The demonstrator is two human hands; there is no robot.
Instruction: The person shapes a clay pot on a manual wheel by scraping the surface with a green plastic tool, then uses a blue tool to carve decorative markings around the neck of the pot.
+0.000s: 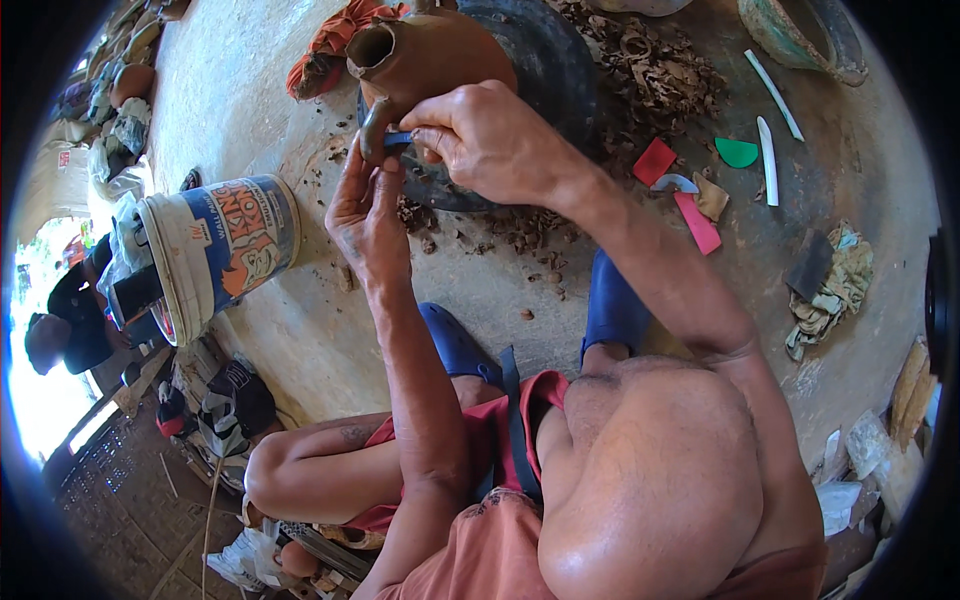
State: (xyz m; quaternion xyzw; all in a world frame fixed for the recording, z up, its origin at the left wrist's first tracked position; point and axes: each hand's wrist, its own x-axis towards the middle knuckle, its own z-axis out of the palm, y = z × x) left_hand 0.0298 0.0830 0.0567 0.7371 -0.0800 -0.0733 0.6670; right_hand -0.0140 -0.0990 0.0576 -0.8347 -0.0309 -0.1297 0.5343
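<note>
A reddish-brown clay pot (460,55) with an open round neck at its left rests on a dark round turntable (562,75). From its near side a curved clay piece (374,132), perhaps a spout or handle, sticks out toward me. My left hand (368,225) grips this piece between thumb and fingers from below. Bent over the pot's near side, my right hand (497,140) pinches a small blue flat tool (397,138), whose edge meets the clay piece. The fingertips partly hide the tool.
Clay shavings (665,75) lie heaped right of the turntable. Beyond are red (655,160), green (737,152) and pink (697,222) flat pieces, white strips (768,160) and a basin (765,40). Leftward stand an orange cloth (330,40), a bucket (205,260) and another person (75,310).
</note>
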